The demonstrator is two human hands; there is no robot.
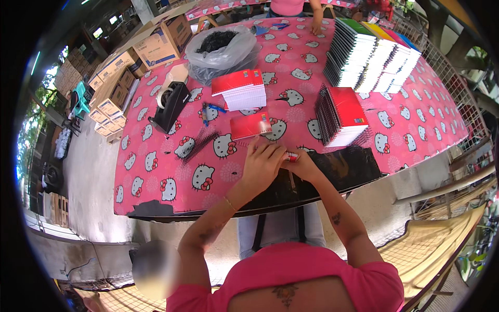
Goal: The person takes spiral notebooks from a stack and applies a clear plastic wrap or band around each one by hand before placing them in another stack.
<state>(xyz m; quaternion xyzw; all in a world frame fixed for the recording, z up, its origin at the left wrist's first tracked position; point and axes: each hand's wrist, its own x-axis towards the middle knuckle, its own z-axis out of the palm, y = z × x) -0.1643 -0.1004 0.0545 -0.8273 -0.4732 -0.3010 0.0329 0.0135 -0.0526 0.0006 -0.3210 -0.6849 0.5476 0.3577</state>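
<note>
A small red notebook (248, 126) lies flat on the table in front of me. My left hand (265, 162) is at its near edge, fingers bent and close together; what is in them is hidden. Beside it, my right hand (302, 167) is closed around a small red-handled tool (291, 156), whose kind I cannot make out. The two hands nearly touch. To the left of the notebook lie loose black binding coils (201, 145). Behind it stands a stack of red-covered notebooks without visible coils (244, 96).
At right stand a stack of spiral-bound red notebooks (345, 117) and taller stacks in several colours (371, 57). A black tape dispenser (171, 106), blue pens (210, 110) and a plastic bag of black coils (221, 54) are at left. Cardboard boxes (161, 44) sit beyond. Another person's hand (316, 25) rests across the table.
</note>
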